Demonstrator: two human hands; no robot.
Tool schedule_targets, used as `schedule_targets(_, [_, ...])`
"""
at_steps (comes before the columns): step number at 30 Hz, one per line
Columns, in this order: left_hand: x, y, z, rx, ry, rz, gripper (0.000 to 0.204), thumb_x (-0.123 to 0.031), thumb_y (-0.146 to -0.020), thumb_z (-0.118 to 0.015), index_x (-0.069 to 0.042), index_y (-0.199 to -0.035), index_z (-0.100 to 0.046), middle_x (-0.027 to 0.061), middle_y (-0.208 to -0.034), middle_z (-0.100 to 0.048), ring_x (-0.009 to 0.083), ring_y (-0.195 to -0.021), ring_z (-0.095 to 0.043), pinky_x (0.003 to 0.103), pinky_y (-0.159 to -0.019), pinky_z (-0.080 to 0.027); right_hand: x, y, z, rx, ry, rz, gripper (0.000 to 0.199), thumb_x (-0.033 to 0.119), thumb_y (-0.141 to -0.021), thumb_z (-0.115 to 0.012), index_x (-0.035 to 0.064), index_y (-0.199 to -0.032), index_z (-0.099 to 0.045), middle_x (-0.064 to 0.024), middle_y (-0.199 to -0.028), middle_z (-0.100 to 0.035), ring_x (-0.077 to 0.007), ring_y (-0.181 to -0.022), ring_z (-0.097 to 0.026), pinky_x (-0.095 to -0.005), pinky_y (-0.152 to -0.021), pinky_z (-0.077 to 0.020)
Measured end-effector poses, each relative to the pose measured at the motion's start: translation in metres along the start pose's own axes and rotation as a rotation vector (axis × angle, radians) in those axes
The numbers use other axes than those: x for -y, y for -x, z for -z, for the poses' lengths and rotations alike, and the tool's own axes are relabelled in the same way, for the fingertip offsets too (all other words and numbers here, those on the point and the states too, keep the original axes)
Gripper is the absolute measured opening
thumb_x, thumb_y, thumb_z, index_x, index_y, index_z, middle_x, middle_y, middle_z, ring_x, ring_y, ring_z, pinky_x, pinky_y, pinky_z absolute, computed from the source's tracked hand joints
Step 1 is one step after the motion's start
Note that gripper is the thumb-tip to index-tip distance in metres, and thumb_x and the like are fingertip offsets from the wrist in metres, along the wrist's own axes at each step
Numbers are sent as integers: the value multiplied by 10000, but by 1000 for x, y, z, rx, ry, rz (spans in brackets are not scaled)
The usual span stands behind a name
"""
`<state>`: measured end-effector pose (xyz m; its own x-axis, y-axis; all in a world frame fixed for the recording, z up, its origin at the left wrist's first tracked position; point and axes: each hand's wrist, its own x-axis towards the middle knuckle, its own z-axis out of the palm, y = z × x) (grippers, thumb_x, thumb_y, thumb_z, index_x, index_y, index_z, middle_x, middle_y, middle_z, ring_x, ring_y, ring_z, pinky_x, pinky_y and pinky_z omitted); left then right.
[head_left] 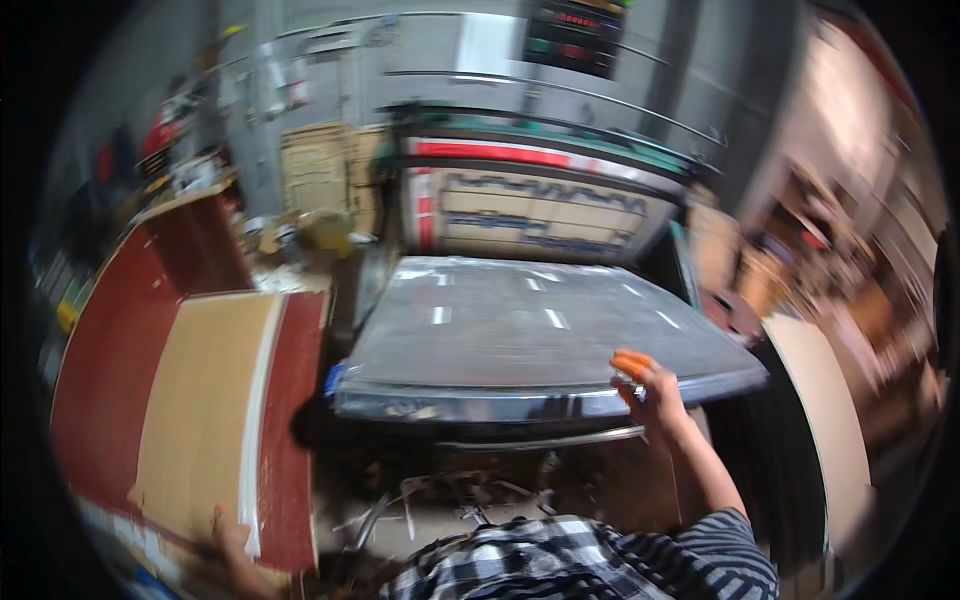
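My right hand (655, 396) is raised over the front edge of a grey, flat machine bed (480, 335). Orange coverings show on its fingertips; its fingers are loosely bent and apart from the thumb, with nothing visible between them. At the lower left, my left hand (230, 532) is at the near end of a tan cardboard sheet (205, 390). Its thumb shows against the sheet, but the other fingers are mostly hidden or blurred, so its grip is unclear. The sheet lies on a dark red board surface (290, 430).
Behind the bed stands an upright machine plate (545, 215) with dark lines and a red strip (490, 150) above it. A control panel (575, 38) hangs overhead. Pale sheet material (820, 400) stands at right. Cardboard pieces (315, 175) lean at the back left.
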<state>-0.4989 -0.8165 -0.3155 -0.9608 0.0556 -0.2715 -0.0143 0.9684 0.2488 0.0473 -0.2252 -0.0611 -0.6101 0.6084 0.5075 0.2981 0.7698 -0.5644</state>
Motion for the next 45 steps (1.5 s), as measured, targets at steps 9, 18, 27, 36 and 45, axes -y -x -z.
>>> schedule_targets(9, [-179, -73, 38, -624, 534, -431, 646, -141, -840, -673, 41, -1390, -390, 208, -1380, -469, 295, -1256, -455, 361, -1048, -351, -205, 204, 326, -420, 1219, -1404, 901, 538, -752, -715, 35, -1415, -371, -140, -1478, -352, -305, -1352, -314, -507, -1113, -221])
schedule_targets(18, [-499, 59, 54, -372, 622, -1029, 487, -107, -923, -589, -6, -1377, -444, 116, -1394, -489, 229, -1295, -433, 335, -1089, -291, -226, 310, 368, -237, 1086, -1304, 523, 336, -714, -802, 66, -954, -423, -123, -1020, -523, -321, -912, -497, -474, -775, -421])
schedule_targets(27, [-553, 165, 32, -242, 470, -1336, 496, 70, -845, -573, -12, -1329, -498, 145, -1433, -441, 279, -1328, -406, 352, -1100, -298, -241, 386, 412, -253, 950, -1207, 343, 245, -695, -789, 52, -734, -509, -112, -740, -562, -235, -681, -542, -383, -654, -481])
schedule_targets(36, [-558, 123, -21, 95, 842, -1155, 397, 3, -925, -551, 11, -1320, -510, 91, -1339, -529, 184, -1205, -503, 304, -1033, -376, -195, 377, 536, -862, 119, -1130, 324, 284, -899, -497, 57, -695, -605, -69, -658, -550, -191, -534, -462, -317, -532, -387])
schedule_targets(45, [-514, 143, 25, -84, 805, -1205, 394, -9, -918, -566, 22, -1308, -519, 117, -1339, -537, 204, -1216, -510, 324, -1043, -377, -101, 131, 431, -483, 1689, -612, 153, 225, -909, -572, 100, -944, -653, -135, -889, -681, -322, -797, -669, -402, -666, -536])
